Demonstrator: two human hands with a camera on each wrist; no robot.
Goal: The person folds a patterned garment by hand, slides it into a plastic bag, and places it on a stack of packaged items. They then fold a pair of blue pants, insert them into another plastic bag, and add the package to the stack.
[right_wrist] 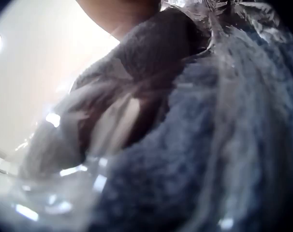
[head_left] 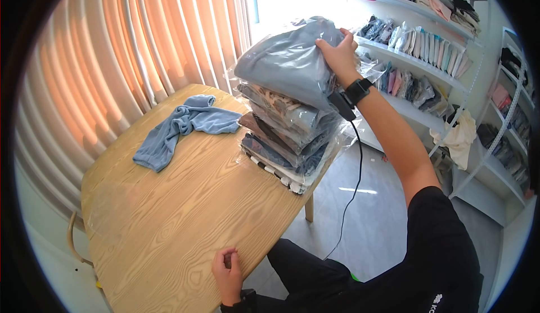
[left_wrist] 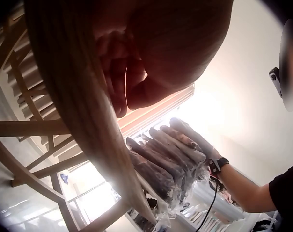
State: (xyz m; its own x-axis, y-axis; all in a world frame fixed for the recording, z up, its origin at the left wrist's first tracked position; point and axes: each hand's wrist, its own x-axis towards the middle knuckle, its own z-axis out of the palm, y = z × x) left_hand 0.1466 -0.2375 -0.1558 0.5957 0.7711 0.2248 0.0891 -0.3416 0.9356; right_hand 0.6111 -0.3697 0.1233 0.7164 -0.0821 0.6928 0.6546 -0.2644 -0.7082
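My right hand grips the right side of a blue-grey garment in a clear plastic bag, thumb across the film. The bag is at the top of a stack of bagged folded clothes on the wooden table. In the right wrist view, fuzzy blue-grey cloth under shiny film fills most of the picture. At the table's near edge rests my left hand, its fingers loosely curled around nothing. A loose blue fleece garment lies crumpled left of the stack.
A thin clear plastic bag lies flat at the table's left side. Shelves of folded and bagged clothes line the right wall. Pleated curtains hang behind the table. A black cable dangles from my right wrist.
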